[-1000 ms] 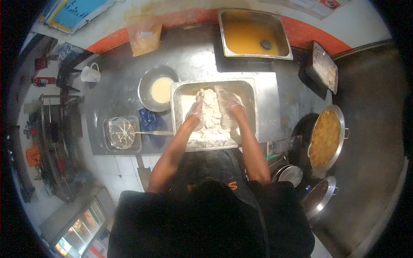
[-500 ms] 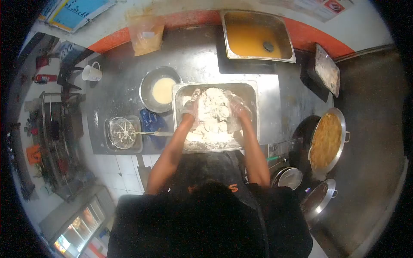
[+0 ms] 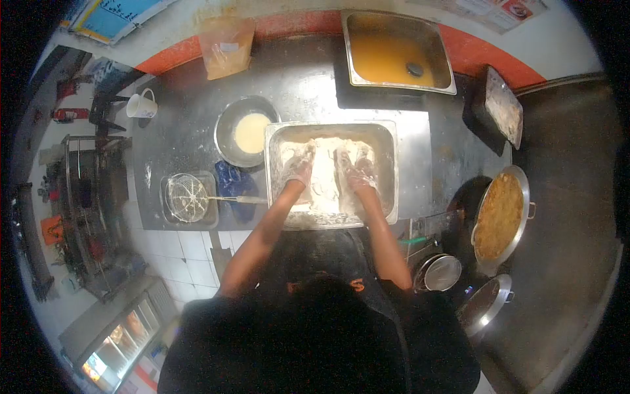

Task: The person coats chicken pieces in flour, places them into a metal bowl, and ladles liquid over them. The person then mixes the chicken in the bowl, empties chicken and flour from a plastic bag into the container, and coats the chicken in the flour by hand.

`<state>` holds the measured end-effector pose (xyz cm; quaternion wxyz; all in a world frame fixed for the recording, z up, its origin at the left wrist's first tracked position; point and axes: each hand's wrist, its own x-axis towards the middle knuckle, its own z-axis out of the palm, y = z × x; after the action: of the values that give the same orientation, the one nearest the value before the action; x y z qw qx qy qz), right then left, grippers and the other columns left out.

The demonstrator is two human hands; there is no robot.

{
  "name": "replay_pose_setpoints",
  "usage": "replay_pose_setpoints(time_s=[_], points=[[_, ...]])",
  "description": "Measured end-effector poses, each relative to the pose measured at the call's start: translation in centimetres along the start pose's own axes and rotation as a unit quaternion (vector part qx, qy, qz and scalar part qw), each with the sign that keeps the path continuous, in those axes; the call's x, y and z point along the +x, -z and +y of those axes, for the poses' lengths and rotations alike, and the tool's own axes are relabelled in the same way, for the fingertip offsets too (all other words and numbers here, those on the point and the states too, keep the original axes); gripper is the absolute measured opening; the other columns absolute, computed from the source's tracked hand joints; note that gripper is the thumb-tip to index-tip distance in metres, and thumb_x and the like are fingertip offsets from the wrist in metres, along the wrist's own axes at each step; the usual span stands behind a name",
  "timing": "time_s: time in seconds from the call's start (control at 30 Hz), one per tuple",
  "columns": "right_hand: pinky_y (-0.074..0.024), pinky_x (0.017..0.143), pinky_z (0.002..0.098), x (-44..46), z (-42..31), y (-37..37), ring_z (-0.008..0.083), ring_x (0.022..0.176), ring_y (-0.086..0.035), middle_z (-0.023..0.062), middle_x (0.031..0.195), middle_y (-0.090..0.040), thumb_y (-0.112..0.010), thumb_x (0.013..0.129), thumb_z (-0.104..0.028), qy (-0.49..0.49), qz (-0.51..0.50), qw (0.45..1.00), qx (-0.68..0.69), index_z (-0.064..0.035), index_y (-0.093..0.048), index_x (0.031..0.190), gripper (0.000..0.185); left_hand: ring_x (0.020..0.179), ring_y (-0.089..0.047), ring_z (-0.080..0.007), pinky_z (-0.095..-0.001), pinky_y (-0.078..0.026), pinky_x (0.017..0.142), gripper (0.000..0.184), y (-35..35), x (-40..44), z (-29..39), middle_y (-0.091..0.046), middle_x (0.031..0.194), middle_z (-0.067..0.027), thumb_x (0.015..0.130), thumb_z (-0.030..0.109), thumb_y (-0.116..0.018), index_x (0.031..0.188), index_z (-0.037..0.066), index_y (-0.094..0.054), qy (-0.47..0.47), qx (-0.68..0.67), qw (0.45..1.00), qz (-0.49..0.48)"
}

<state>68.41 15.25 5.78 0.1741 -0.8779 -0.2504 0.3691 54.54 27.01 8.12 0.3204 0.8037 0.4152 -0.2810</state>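
A deep metal tray (image 3: 392, 197) holds white flour (image 3: 325, 174), heaped unevenly with some lumps or coated pieces that I cannot make out. Both my hands wear clear plastic gloves dusted with flour. My left hand (image 3: 302, 166) lies in the left part of the flour, fingers stretched toward the far wall of the tray. Opposite it, my right hand (image 3: 356, 171) rests in the right part, fingers extended and apart. A strip of flour lies between the two hands. Neither hand visibly grips anything.
Left of the tray stand a metal bowl (image 3: 224, 139) of pale batter, a wire skimmer (image 3: 187, 196) over a plastic container, a blue cloth (image 3: 233, 187) and a white mug (image 3: 141, 105). Behind is a pan (image 3: 394, 56) of orange liquid. A wok of frying food (image 3: 499, 217) sits right.
My hands have come closer together and lower in the flour. The heaped, coated mass that stood between them is now flatter and more spread out. The view has shifted slightly.
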Motion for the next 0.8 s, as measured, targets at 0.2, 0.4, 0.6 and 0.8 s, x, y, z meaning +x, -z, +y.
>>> replay_pose_setpoints(time_s=[0.2,0.4,0.6,0.8], points=[[-0.0342,0.090,0.0319,-0.9,0.7,3.6,0.0239,0.105,-0.047,0.0181,0.116,-0.049,-0.032,0.087,-0.048,-0.043,-0.053,0.966,0.250,-0.0066,-0.040,0.124,0.057,0.112,-0.036,-0.0266,-0.0360,-0.028,0.094,0.044,-2.5,2.8,-0.8,-0.041,0.121,-0.0155,0.089,0.025,-0.031,0.127,0.003,-0.032,-0.038,-0.353,0.933,0.058],[-0.0374,0.087,0.0318,-2.7,1.1,0.5,0.0230,0.101,-0.050,0.0136,0.116,-0.050,-0.035,0.086,-0.048,-0.025,-0.051,0.993,0.105,-0.0073,-0.041,0.124,0.056,0.101,-0.049,-0.0298,-0.0394,-0.039,0.085,0.053,-5.5,3.6,-3.3,-0.045,0.121,-0.0181,0.087,0.039,-0.036,0.131,0.011,-0.028,-0.013,-0.288,0.950,0.118],[-0.0405,0.084,0.0316,-7.5,-2.8,5.8,0.0221,0.098,-0.052,0.0090,0.116,-0.051,-0.037,0.086,-0.048,-0.120,0.016,0.920,0.374,-0.0080,-0.041,0.125,0.056,0.100,-0.050,-0.0279,-0.0379,-0.041,0.083,0.056,-1.6,-0.2,0.1,-0.049,0.114,-0.0182,0.083,0.038,-0.039,0.131,0.010,-0.029,0.046,-0.478,0.876,0.046],[-0.0242,0.100,0.0318,-5.3,2.0,1.1,0.0164,0.120,-0.035,0.0150,0.132,-0.034,-0.027,0.091,-0.031,0.078,-0.111,0.987,0.086,-0.0084,-0.029,0.132,0.047,0.107,-0.045,-0.0296,-0.0365,-0.037,0.090,0.051,-4.6,-0.3,-3.7,-0.047,0.117,-0.0188,0.081,0.014,-0.039,0.131,0.008,-0.028,-0.078,0.108,0.984,0.121]])
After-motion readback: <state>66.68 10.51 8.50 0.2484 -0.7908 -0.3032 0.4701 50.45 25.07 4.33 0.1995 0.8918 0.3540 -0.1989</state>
